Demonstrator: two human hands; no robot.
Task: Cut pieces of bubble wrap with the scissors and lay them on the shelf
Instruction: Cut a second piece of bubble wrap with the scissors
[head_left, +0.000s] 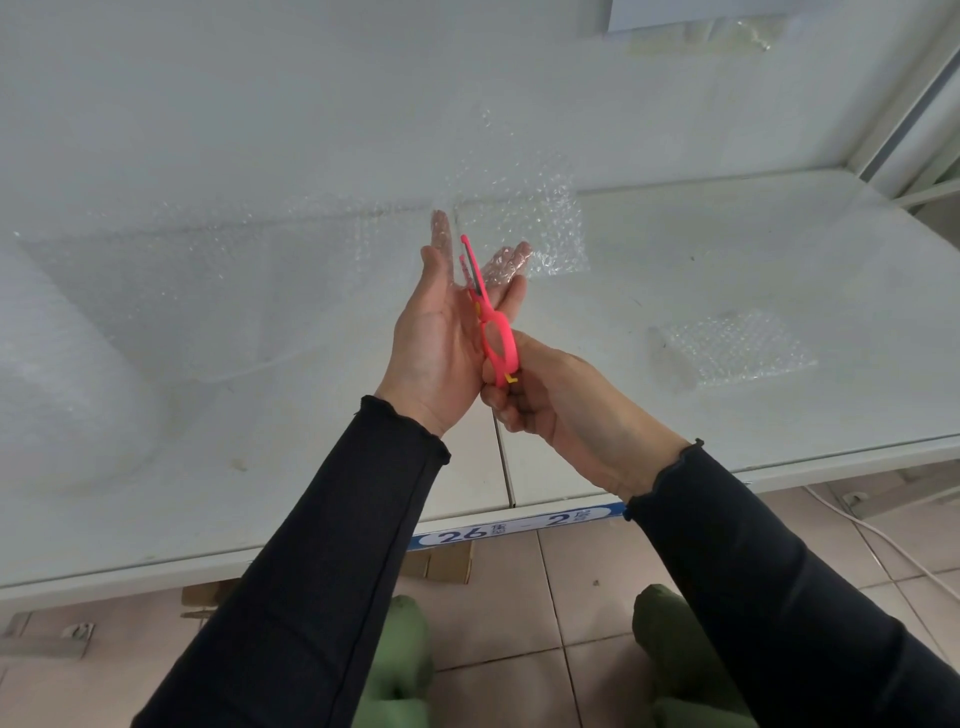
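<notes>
A long sheet of clear bubble wrap (322, 249) runs from a big roll (57, 364) at the left across the white shelf (727, 249). My left hand (441, 338) holds up the sheet's right end, palm towards me, and its fingertips show through the plastic. My right hand (556, 405) grips the pink scissors (493, 332) by the handle loops. The blades point up and away, slightly apart, into the wrap between my left fingers. A cut piece of bubble wrap (737, 348) lies flat on the shelf to the right.
More bubble wrap (727, 31) lies on an upper shelf at the top right. A blue label strip (519, 525) marks the shelf's front edge. Below are pink floor tiles, cardboard (441, 561), my green-clad knees (405, 654) and a white cable (883, 545).
</notes>
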